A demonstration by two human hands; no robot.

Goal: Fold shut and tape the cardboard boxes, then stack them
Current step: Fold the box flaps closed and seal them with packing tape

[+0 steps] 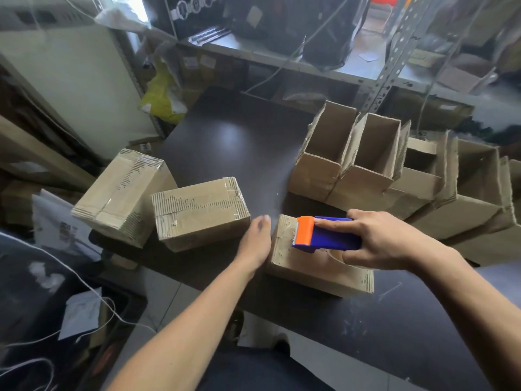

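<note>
A closed cardboard box [307, 266] lies on the dark table [234, 142] in front of me. My right hand [386, 238] grips a blue and orange tape dispenser [324, 234] on top of that box, its orange blade end near the box's left edge. My left hand [255, 239] presses with straight fingers against the box's left side. Two taped boxes stand to the left: one [200, 213] close by, another [121, 196] tilted at the table's left corner.
Several open boxes [366, 165] with raised flaps stand in a row at the right and back right. Metal shelving [282, 57] with bags and cartons runs behind the table. Papers, cords and a dark bin lie on the floor at the left.
</note>
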